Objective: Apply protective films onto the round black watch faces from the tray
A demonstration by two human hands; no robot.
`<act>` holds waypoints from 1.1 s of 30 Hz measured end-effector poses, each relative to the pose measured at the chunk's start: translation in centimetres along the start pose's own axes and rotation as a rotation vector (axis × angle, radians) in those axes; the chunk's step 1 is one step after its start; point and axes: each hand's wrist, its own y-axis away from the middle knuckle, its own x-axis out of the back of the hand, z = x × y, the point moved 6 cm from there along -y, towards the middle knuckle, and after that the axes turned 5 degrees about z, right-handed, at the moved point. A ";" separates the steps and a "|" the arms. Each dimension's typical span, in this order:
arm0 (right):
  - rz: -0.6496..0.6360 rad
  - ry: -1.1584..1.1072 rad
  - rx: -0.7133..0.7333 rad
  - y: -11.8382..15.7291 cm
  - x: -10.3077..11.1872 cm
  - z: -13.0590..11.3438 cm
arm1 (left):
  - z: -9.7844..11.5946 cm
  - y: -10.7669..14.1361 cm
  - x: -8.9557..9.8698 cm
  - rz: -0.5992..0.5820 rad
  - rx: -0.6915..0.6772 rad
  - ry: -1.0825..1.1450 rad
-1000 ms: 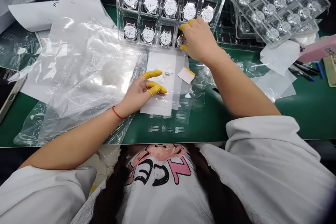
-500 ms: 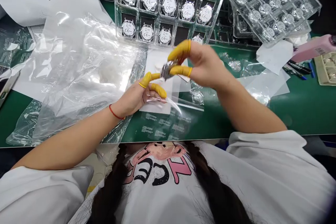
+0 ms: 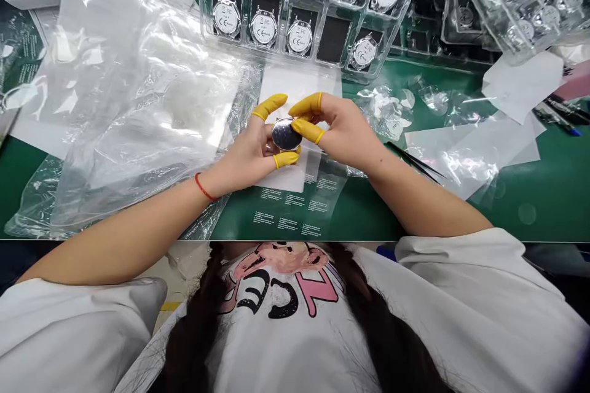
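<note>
A round watch case [image 3: 286, 134] with a dark, shiny face turned up is between my two hands. My right hand [image 3: 338, 129] pinches its right edge with yellow-covered thumb and finger. Around its left and lower side curls my left hand [image 3: 258, 147], thumb at the lower rim and one yellow-covered finger raised above it. Under the hands lie white paper [image 3: 288, 181] and a clear sheet with small white print [image 3: 295, 206]. Beyond them stands a clear tray [image 3: 276, 55] of watch cases, backs up, with one compartment showing only black lining.
Crumpled clear plastic bags [image 3: 152, 104] cover the left side. More watch trays [image 3: 530, 6] are stacked at the back right. Black tweezers [image 3: 415, 163], thin sheets [image 3: 465, 153] and pens [image 3: 560, 113] lie on the green table [image 3: 511, 209] at right.
The watch case has turned from edge-on to face up, and my left hand has come around it. The clear sheet lies flatter below. The view has shifted, bringing the tweezers into sight.
</note>
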 end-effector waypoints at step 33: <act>0.363 0.347 0.178 0.7 4.1 -0.3 | 0.9 0.2 0.1 0.195 0.022 0.045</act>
